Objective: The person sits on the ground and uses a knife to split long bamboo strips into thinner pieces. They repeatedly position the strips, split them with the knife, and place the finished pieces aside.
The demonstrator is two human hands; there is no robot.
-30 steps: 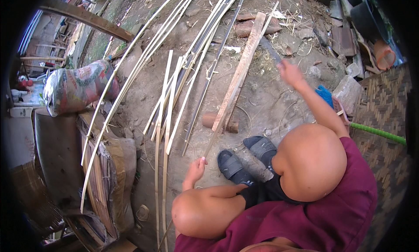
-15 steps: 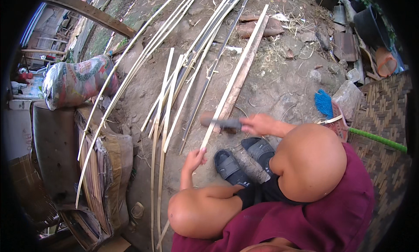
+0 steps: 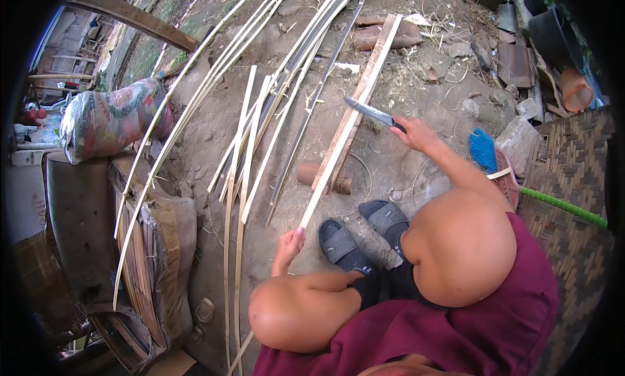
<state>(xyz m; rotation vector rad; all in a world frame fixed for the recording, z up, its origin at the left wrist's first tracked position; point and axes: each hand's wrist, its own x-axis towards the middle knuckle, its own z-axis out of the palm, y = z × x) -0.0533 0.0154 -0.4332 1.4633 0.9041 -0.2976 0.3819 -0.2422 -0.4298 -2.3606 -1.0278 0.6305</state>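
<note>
Right hand [image 3: 415, 134] has its fingers wrapped around the dark handle of a knife [image 3: 376, 112], and I see the blade pointing left across the upper half of a long pale strip [image 3: 318, 197]. From my end I cannot tell whether the edge touches it. Half a second ago I had this same hand low, near the log [image 3: 316, 174], with the knife a blur close to the near end of the strip; now it is well up and away, and the blade shows sharply. A second ago it was higher still, with the knife to the right of the board [image 3: 370, 70].

On the other side, the left hand [image 3: 288, 249] is where I had it before, just beside the left knee, pinching the near end of the strip between thumb and fingers. The strip slants up and away from it along the board, whose near end lies over the log. In the last frame I saw the strip along the board's left side; now it has shifted to the right side. Both sandals [image 3: 342, 242] remain planted just beside the log.
</note>
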